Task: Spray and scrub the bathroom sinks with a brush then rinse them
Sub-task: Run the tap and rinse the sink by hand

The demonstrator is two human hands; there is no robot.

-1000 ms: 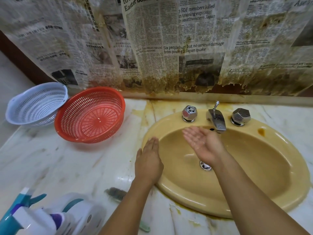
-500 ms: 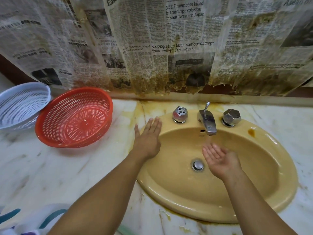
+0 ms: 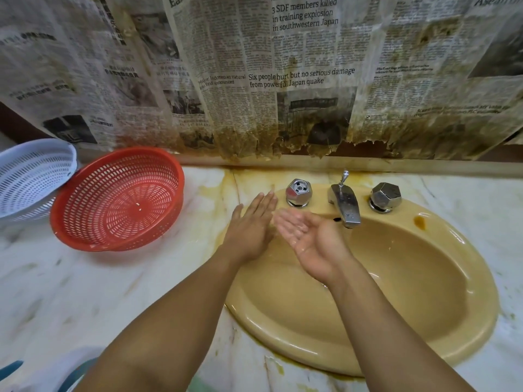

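The yellow sink [image 3: 424, 321] sat sunk into the marble desk [image 3: 99, 292], right of the middle, an oval bowl with a glossy glaze and wet patches. I judged it hard, fixed and slippery under water, so nothing there to lift; a palm or bristles would slide over it, and the faceted metal knobs [image 3: 298, 192] beside the chrome tap [image 3: 343, 205] looked the surest place for wet fingers to take hold. The left hand [image 3: 249, 230] lay palm down at the bowl's back left rim, fingers straight and close together, holding nothing. The right hand [image 3: 308, 239] was turned palm up just left of the spout, glistening, its fingers relaxed and slightly spread, empty as well. A brown stain [image 3: 419, 222] marked the rim on the tap's far side. A red plastic basket [image 3: 119, 199] with a slotted wall leaned beside a white one [image 3: 31, 176], and rotting newspaper [image 3: 283, 80] hung behind. I saw no brush clearly.
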